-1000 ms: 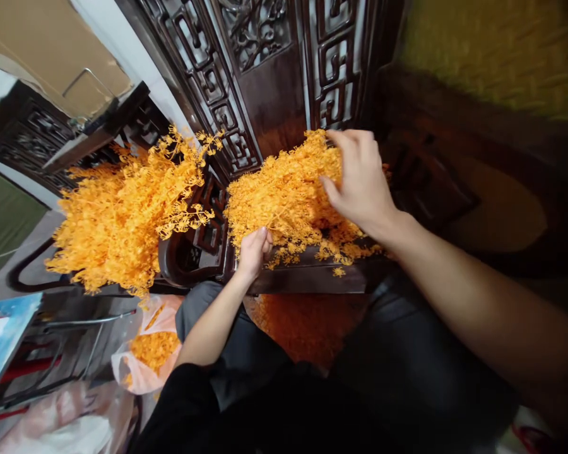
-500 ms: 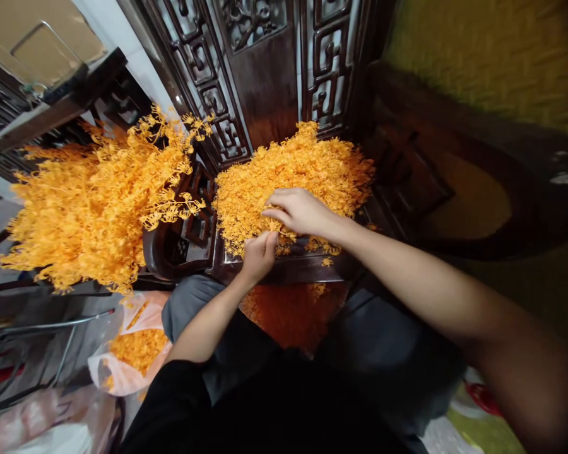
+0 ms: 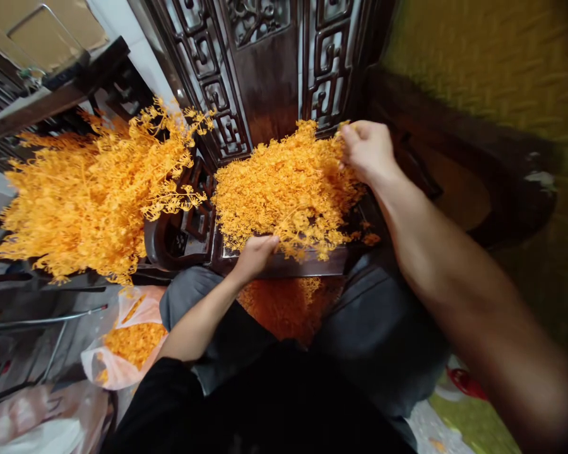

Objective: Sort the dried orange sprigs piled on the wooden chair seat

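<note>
A heap of small orange flower pieces (image 3: 269, 183), perhaps artificial, covers the seat of a dark carved wooden chair (image 3: 307, 265). At the heap's near edge, my left hand (image 3: 256, 255) is closed in a pinch on the stem end of an orange flower sprig (image 3: 307, 234), whose branching tips spread to the right over the heap. My right hand (image 3: 370, 150) is raised at the far right corner of the heap, fingers bent together. A small yellow-orange bit shows at its fingertips, too small to make out clearly.
A big bunch of orange sprigs (image 3: 85, 202) leans beyond the chair's left armrest (image 3: 158, 246). On the floor at left lies a pink plastic bag (image 3: 116, 372) with orange pieces inside. The carved chair back (image 3: 269, 88) rises behind the heap. Loose bits lie near the seat's right side.
My right hand has moved from beside my left hand, up and right to the heap's far right corner. The sprig in my left hand now shows spread out; the left hand stays nearly in place.
</note>
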`<state>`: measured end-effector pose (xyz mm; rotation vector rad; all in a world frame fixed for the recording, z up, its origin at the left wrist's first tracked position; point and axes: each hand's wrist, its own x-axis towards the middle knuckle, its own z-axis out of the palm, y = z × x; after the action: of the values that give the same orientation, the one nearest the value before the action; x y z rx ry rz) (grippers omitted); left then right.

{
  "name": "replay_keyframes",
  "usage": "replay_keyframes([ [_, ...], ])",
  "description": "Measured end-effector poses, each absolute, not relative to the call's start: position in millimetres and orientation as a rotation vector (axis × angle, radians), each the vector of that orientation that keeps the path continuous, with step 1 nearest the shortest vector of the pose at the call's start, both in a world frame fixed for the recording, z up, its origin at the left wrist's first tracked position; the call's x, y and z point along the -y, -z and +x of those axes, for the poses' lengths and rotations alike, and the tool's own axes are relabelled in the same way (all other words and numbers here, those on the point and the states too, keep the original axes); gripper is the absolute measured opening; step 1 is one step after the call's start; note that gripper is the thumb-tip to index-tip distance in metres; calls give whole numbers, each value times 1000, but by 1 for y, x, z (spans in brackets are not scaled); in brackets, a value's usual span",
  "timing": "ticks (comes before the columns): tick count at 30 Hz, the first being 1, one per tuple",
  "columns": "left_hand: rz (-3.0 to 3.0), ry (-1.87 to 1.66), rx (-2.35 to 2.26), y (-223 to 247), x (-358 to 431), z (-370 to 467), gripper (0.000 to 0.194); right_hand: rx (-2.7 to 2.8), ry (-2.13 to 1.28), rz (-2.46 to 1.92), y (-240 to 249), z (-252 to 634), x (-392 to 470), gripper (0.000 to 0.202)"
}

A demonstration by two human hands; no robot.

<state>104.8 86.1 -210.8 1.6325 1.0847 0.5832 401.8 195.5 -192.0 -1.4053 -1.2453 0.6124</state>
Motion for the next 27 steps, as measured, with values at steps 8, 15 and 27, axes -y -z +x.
replay_keyframes([
  [8, 1673, -743, -1092, 201, -96, 100, 47, 1351, -699, -1436, 223, 379, -215, 35],
  [15, 1734, -791, -1159, 205, -95, 94, 45, 1647, -238, -1472, 189, 337, -177, 50],
  [27, 2010, -720, -1156, 200, -95, 103, 43, 2100, -974, -1264, 178, 312, -149, 51],
])
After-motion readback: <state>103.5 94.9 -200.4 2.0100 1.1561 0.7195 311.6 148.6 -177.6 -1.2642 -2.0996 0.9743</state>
